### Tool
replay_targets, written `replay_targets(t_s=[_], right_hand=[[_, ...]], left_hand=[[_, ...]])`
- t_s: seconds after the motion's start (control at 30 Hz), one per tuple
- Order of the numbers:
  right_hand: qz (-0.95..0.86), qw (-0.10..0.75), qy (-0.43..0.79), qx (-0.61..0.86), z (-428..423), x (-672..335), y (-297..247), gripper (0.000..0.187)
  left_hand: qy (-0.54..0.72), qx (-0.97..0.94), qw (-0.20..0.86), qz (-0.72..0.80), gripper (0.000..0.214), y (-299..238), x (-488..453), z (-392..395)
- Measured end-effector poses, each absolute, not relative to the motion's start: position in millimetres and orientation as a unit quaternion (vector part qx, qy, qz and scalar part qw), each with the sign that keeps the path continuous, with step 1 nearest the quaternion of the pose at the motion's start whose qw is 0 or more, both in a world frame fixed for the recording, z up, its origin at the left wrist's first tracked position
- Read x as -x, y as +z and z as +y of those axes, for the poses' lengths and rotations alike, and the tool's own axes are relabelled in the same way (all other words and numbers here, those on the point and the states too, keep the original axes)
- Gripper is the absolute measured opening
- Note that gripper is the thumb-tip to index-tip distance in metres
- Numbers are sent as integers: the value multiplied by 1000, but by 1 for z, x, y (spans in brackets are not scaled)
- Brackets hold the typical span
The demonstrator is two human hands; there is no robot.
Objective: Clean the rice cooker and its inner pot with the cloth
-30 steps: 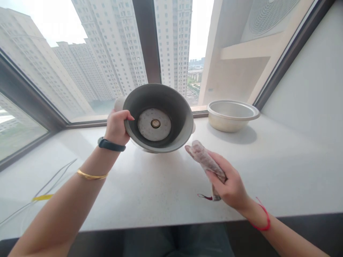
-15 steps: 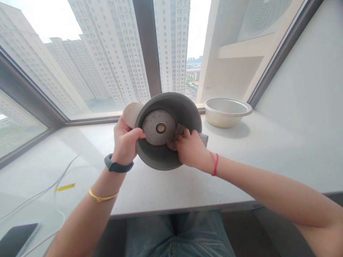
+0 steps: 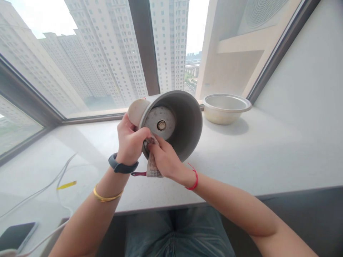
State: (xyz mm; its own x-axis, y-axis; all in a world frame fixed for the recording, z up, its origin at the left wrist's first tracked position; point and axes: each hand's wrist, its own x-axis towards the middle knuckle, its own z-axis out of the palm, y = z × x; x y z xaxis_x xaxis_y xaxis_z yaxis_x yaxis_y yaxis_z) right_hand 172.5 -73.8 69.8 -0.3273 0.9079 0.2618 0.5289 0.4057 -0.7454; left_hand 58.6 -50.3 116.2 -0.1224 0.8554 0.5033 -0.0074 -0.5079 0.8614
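A grey rice cooker body (image 3: pixel 187 125) is tipped on its side above the white sill, its opening facing me and its round heating plate (image 3: pixel 160 122) showing inside. My left hand (image 3: pixel 130 141) grips the near left rim and holds it up. My right hand (image 3: pixel 166 160) pinches a crumpled cloth (image 3: pixel 152 167) and presses it against the lower left inner wall, right beside my left thumb. A red loop hangs from the cloth.
A metal inner pot (image 3: pixel 226 107) stands on the white sill (image 3: pixel 268 150) at the back right by the window frame. White cables (image 3: pixel 57 178) with a yellow tag lie at the left. A dark phone (image 3: pixel 16 236) lies at the bottom left.
My right hand carried the cloth from the sill into the cooker, then slid it from the right of the heating plate to the lower left wall. The cooker tilted more to the right.
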Motion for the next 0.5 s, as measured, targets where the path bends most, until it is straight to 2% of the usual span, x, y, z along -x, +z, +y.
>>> replay_targets(t_s=[0.1, 0.3, 0.5], right_hand=[[-783, 344, 244, 457, -79, -174, 67, 52], [-873, 130, -17, 470, -65, -229, 55, 44], [-877, 24, -177, 447, -33, -263, 74, 37]], left_hand=[[648, -571, 328, 384, 69, 117, -53, -50], [658, -557, 346, 371, 59, 119, -47, -48], [660, -548, 354, 373, 36, 130, -52, -40]])
